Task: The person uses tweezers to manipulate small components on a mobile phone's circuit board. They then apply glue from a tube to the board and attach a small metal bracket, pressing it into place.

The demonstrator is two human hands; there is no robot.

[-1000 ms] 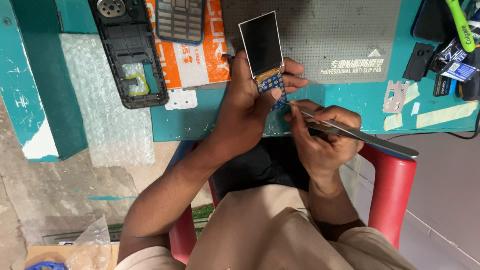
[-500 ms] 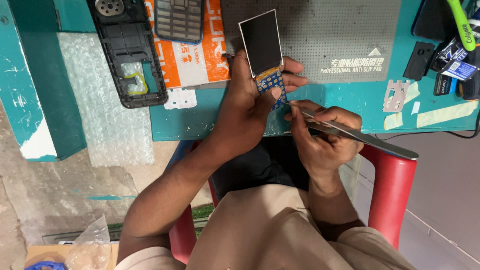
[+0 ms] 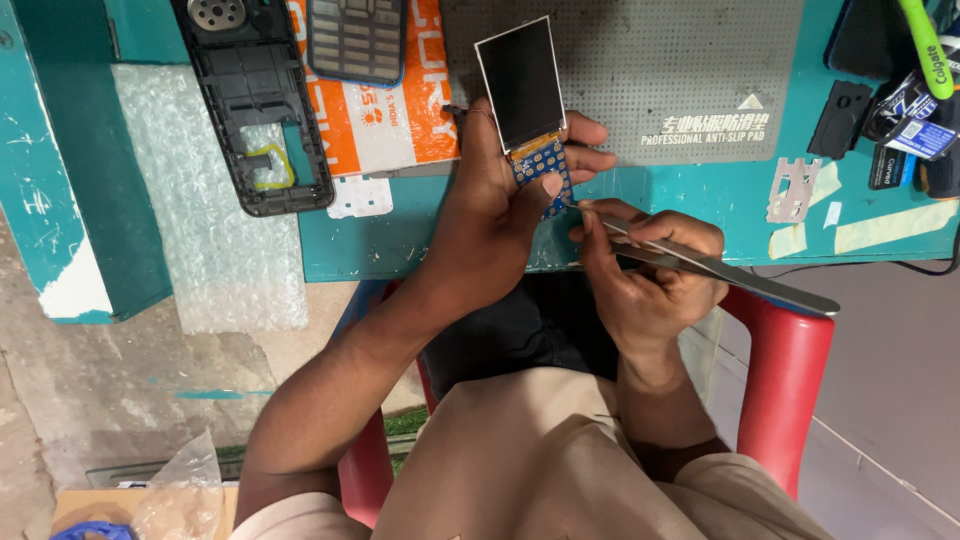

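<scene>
A teal-painted counter (image 3: 400,240) runs across the top of the view, above a rough concrete floor, and the person sits at it in a red plastic chair (image 3: 785,370).

Nearest the camera, the right hand (image 3: 650,275) is closed around a pair of metal tweezers (image 3: 720,268). The long steel body lies back across the hand toward the chair arm, and the fine tip points left, meeting the lower edge of a small circuit board.

Just beyond, the left hand (image 3: 500,215) grips that phone board with screen (image 3: 530,110) over the counter's front edge. The fingers wrap behind it and the thumb presses on the blue part with its gold contact pads, while the dark rectangular screen stands up above the fingers, tilted slightly left.

Farther on, a grey perforated anti-slip mat (image 3: 650,60) lies behind the board. To its left an orange and white packet (image 3: 390,115) lies beneath a dark keypad panel (image 3: 355,40), and beside that rests an empty black phone housing (image 3: 255,110), partly on a sheet of bubble wrap (image 3: 200,200). At the far right lie a small metal shield (image 3: 793,188), strips of pale tape and a clutter of dark parts with a green-handled tool (image 3: 925,45).
</scene>
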